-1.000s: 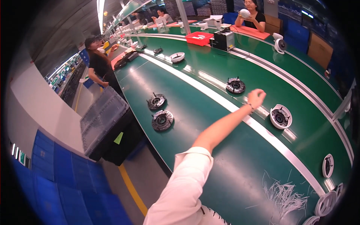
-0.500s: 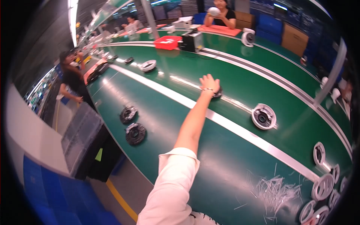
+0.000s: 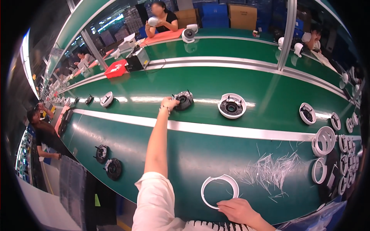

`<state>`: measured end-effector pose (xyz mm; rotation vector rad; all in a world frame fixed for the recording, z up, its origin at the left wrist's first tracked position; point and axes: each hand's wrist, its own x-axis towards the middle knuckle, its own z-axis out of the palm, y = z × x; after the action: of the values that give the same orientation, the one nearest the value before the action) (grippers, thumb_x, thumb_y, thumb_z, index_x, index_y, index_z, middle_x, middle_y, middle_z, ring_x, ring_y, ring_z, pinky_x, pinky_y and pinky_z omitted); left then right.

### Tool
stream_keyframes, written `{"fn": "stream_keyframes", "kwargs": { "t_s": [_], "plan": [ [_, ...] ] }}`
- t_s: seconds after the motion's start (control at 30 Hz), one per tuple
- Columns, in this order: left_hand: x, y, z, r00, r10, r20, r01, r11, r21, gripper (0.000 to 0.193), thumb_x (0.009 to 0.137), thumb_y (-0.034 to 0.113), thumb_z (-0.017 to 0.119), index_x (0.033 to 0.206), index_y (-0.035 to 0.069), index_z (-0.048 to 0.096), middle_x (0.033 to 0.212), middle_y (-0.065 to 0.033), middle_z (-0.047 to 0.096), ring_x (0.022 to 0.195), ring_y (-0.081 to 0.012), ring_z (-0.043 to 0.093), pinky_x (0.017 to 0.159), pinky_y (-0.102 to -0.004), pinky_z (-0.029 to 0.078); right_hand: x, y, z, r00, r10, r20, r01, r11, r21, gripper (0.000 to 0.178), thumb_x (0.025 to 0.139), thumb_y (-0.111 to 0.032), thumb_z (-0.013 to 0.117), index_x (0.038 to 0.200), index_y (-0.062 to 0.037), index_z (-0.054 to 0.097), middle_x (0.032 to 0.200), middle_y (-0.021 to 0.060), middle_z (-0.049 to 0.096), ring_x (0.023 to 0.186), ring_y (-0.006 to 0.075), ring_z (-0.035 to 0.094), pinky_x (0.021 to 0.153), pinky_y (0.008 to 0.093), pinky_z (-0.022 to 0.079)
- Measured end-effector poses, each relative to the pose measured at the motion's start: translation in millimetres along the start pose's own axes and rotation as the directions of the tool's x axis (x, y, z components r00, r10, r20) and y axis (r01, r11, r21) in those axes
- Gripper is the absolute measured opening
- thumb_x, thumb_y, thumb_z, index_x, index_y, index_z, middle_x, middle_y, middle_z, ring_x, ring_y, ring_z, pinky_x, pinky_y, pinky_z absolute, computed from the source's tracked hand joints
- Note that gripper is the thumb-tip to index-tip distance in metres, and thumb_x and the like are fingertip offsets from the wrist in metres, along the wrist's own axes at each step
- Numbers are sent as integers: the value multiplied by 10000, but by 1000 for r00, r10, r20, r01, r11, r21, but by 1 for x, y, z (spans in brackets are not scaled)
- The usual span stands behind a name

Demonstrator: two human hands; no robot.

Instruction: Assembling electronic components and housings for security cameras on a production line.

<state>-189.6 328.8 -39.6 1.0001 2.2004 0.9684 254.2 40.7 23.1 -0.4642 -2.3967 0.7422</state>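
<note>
Currently, the left hand (image 3: 169, 103) touches the round black part (image 3: 185, 103) at nine o'clock, finger grip unclear. The part's face tilts toward the camera, green tabletop (image 3: 204, 115) separating it from the metal strip (image 3: 216, 129) at six. Toward five, the right hand (image 3: 237, 209) pinches a white ring (image 3: 234, 185), hole facing the camera.

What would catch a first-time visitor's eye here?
Probably the white ring in the right hand, low in the view, and the left hand stretched out to a black round part near the middle. Then the messy heap of thin white strips, right of centre.
</note>
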Motion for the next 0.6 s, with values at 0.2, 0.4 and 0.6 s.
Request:
{"fn": "stream_keyframes", "kwargs": {
  "t_s": [0.2,0.4,0.6],
  "plan": [
    [-100,36,23,972,-23,235,149,830,-537,217,645,27,643,799,76,499,620,20,449,472,-43,388,357,-153,285,-6,0,9,972,34,233,-8,994,-108,237,649,-158,623,850,-47,564,1048,79,503,977,232,459,811,364,368],
    [-185,6,-6,938,71,338,232,596,-769,140,748,127,603,779,80,474,665,-6,515,560,-86,505,480,-194,432,33,-7,-14,940,256,224,-208,953,-220,780,556,-366,717,1192,-80,368,1311,176,192,1201,395,170,933,576,163],
    [-301,-32,-14,946,-5,325,286,485,-826,132,799,118,534,851,20,462,729,-58,549,629,-150,585,575,-234,515,45,-2,3,890,333,310,-281,938,-200,963,466,-358,771,1236,-40,288,1300,206,185,1189,406,193,953,545,163]
  ]
}}
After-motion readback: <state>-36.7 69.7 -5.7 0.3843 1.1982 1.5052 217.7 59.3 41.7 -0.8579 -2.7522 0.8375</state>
